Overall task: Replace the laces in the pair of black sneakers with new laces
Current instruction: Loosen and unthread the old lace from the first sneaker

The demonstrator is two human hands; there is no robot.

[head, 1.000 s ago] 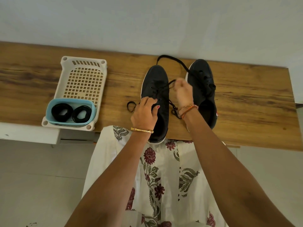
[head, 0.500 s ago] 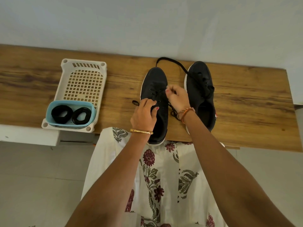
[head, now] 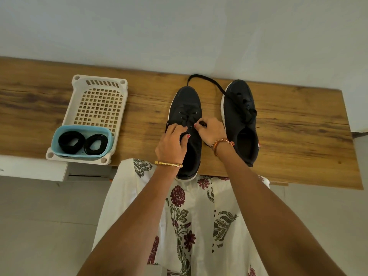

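Wood-grain worktop (head: 298, 140) with a streaky brown laminate look, set against a plain pale wall; on its left sits a white plastic basket (head: 99, 104) with a square-grid bottom, and inside its near end is a rounded light blue tub (head: 59, 136) holding two coiled black laces (head: 83, 143), rolled into chunky rings side by side; the two black sneakers stand toes away from the person, matte fabric uppers with thin white soles; the left sneaker (head: 187, 108) is under both hands, heel hanging a bit over the worktop edge; left hand (head: 172, 144) is curled over its tongue area, gripping what looks like lace, though I can't tell for sure; right hand (head: 211, 132) pinches a black lace end (head: 202, 123) just by the eyelets; the right sneaker (head: 239, 120) sits just beside, a long lace (head: 207, 79) looping off its toe.
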